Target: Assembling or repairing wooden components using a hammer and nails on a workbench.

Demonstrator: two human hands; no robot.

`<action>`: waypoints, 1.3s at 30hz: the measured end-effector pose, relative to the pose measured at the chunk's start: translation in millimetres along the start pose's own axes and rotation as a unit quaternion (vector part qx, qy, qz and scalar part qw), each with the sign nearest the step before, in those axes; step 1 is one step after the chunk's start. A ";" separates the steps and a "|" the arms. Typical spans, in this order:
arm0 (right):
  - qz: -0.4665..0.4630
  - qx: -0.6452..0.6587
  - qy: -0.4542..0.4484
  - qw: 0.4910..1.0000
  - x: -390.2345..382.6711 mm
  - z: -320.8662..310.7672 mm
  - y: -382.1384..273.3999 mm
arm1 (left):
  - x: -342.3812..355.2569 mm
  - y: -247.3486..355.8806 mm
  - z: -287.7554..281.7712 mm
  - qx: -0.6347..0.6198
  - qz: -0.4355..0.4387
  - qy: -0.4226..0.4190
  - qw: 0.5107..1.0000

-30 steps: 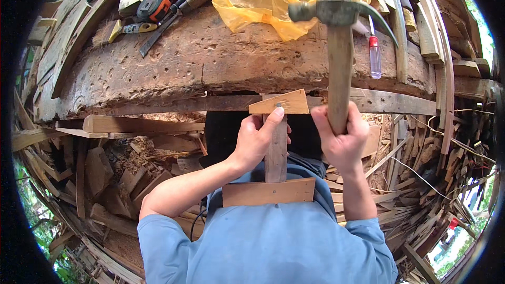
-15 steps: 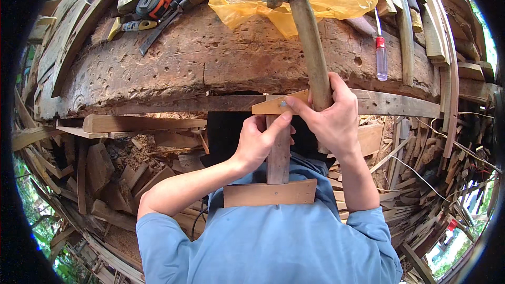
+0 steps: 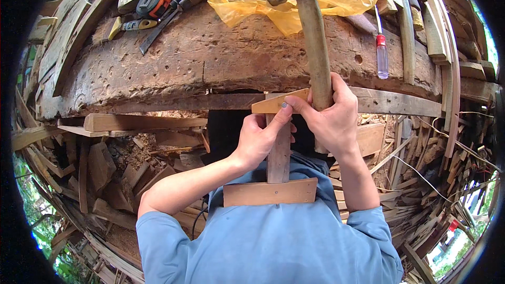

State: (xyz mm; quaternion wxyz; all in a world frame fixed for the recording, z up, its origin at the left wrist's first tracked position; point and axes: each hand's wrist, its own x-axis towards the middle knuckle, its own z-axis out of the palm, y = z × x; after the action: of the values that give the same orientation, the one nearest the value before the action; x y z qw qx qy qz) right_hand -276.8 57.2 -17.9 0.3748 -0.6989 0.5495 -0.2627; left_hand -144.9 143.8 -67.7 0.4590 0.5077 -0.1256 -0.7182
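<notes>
My right hand (image 3: 338, 118) is closed round the wooden handle of a claw hammer (image 3: 317, 39), its head up and away from me. The right thumb and fingertip reach a short tapered wood piece (image 3: 266, 107) lying across the far end of a wooden strip (image 3: 279, 160). My left hand (image 3: 263, 139) is closed in a pinch beside the strip, its thumb tip against a small nail (image 3: 284, 105) on that piece; its other fingers are partly hidden. At the strip's near end, against my shirt, a wooden crosspiece (image 3: 252, 193) carries a nail head.
Beyond my hands lies a thick, worn wooden beam (image 3: 158, 68). On it are a yellow plastic bag (image 3: 236, 0), a tape measure (image 3: 152, 3), a brush (image 3: 118, 28) and a screwdriver (image 3: 382, 55). Loose boards (image 3: 142, 123) and scrap wood (image 3: 410, 179) crowd both sides.
The hammer head has shifted slightly right as its handle turned in my right hand. The left thumb and nail have moved only a little; the wood pieces stay in place.
</notes>
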 end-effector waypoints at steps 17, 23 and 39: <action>-0.107 -0.078 -0.095 0.987 -84.1 -89.3 28.9 | 1.4 -3.5 -2.8 -0.004 0.022 -0.012 1.000; -0.170 -0.192 -0.086 0.963 -98.0 -108.6 20.5 | 3.9 -6.7 -1.5 -0.004 0.030 -0.006 1.000; -0.215 -0.177 -0.037 0.960 -103.5 -97.9 23.8 | 4.0 -6.0 2.6 -0.039 0.041 0.016 0.998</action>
State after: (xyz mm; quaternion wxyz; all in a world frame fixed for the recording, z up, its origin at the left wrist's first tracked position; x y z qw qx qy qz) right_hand -393.4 131.3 24.2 0.2001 -0.8651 0.4095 -0.2096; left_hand -150.5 143.2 -72.8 0.5096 0.4950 -0.1114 -0.6949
